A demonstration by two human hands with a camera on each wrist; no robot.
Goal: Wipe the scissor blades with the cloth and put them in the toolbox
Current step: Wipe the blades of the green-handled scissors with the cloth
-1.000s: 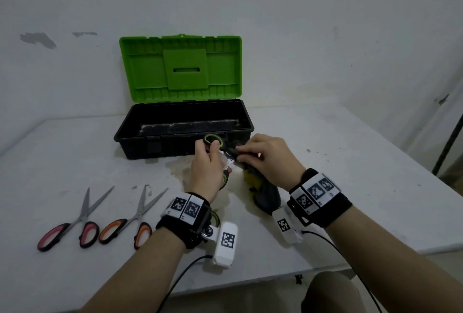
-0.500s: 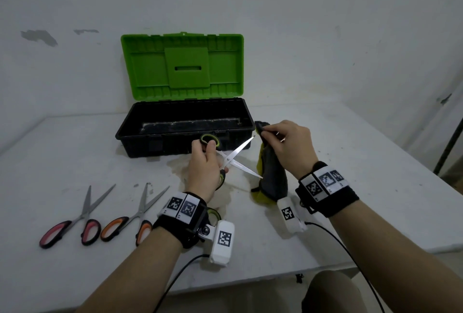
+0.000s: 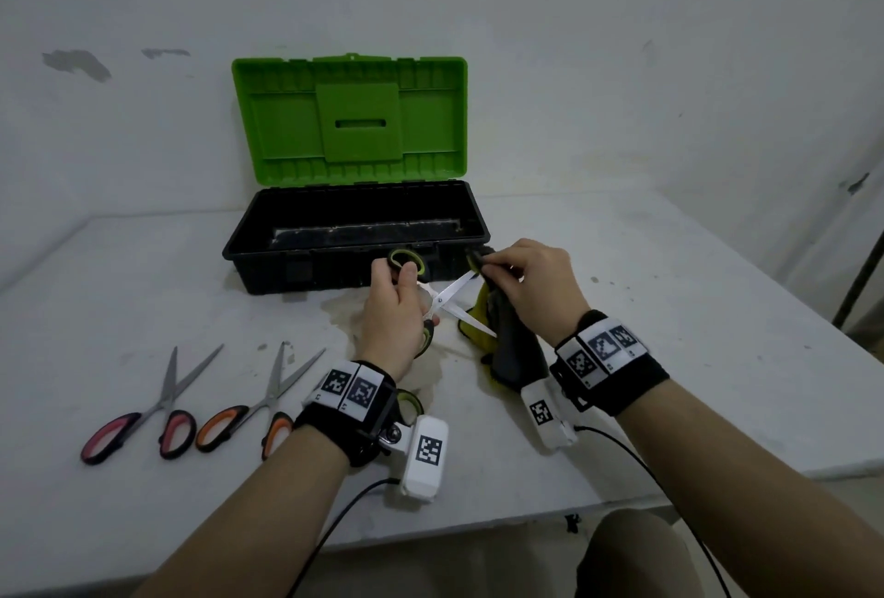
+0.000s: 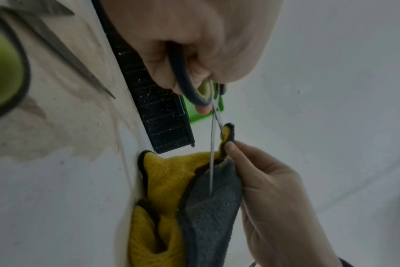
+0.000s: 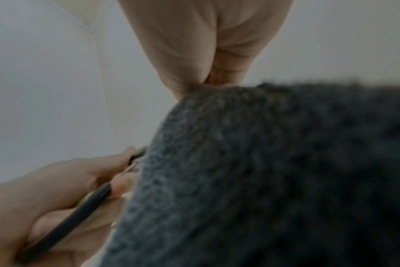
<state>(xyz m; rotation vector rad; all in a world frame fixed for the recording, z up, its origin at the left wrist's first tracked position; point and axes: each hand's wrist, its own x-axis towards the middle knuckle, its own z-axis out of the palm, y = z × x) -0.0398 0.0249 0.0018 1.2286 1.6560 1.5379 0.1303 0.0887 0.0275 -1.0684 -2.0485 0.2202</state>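
Gripping the green-handled scissors (image 3: 433, 298) in my left hand (image 3: 397, 315), blades spread before the open toolbox (image 3: 356, 238), I pinch the grey-and-yellow cloth (image 3: 507, 339) around the upper blade's tip with my right hand (image 3: 535, 284).

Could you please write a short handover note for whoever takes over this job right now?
Left hand grips the green-handled scissors, blades spread open.
Right hand pinches the grey-and-yellow cloth at the upper blade's tip; the cloth hangs to the table.
Toolbox stands open behind, no scissors visible inside.
Pink-handled scissors and orange-handled scissors lie on the left; another green handle shows beneath the left wrist.
Left: finish wiping, box everything.
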